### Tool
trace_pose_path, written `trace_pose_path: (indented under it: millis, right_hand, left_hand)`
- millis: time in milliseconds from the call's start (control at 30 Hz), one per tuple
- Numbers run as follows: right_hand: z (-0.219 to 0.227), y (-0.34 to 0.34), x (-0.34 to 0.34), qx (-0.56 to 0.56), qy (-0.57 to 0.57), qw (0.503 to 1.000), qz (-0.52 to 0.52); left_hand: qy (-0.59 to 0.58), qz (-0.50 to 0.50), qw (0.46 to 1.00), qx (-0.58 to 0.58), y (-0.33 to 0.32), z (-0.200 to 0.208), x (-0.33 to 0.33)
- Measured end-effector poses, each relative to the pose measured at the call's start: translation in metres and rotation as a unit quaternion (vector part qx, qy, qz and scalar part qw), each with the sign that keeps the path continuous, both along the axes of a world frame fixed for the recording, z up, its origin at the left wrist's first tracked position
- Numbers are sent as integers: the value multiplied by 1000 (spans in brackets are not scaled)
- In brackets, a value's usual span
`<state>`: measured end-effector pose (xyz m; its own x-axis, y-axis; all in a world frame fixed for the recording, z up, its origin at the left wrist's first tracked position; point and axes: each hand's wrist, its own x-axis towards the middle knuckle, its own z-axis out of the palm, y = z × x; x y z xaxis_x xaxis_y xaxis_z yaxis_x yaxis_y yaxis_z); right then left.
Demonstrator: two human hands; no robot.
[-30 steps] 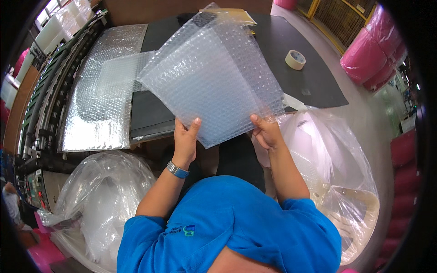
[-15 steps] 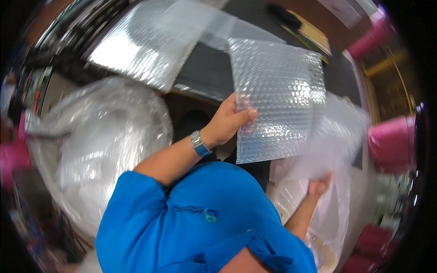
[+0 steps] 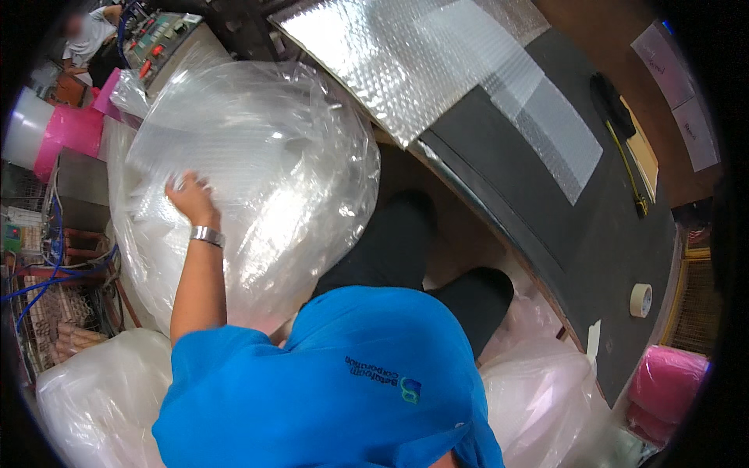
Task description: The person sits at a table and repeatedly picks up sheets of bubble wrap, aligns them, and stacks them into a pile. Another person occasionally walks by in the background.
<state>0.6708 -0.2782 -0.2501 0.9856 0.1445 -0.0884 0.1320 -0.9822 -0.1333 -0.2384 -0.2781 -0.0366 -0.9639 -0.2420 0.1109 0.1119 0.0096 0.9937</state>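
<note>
My left hand (image 3: 192,195), a metal-banded watch at its wrist, is over the mouth of a big clear plastic bag (image 3: 312,203) to the left of my legs. Its fingers are spread and a little blurred, with nothing plainly gripped in them. Beside the fingers, a pale bubble wrap sheet (image 3: 242,160) lies within the bag; whether the fingertips touch it I cannot tell. My right hand is out of sight. A stack of bubble wrap (image 3: 390,62) rests on the far end of the dark table (image 3: 515,187), with a narrower translucent sheet (image 3: 538,117) overlapping it.
On the table lie a roll of tape (image 3: 640,300), a yellow tape measure (image 3: 640,204) and a dark object (image 3: 612,105). More filled plastic bags (image 3: 109,398) flank me. At far left are a control panel (image 3: 160,47), pink rolls (image 3: 69,136) and another person (image 3: 90,39).
My view has turned left. My left hand has moved from the table to the bag and no longer holds up a bubble wrap sheet. My right hand has left the view.
</note>
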Motion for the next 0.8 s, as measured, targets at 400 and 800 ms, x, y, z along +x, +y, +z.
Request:
trace_pose_path:
  millis: [400, 800]
  right_hand:
    - [122, 227, -98, 402, -333, 757, 392]
    - [235, 367, -410, 391, 93, 693, 598]
  left_hand:
    - [-123, 387, 769, -495, -145, -72, -105]
    - [-32, -294, 533, -793, 89, -62, -101]
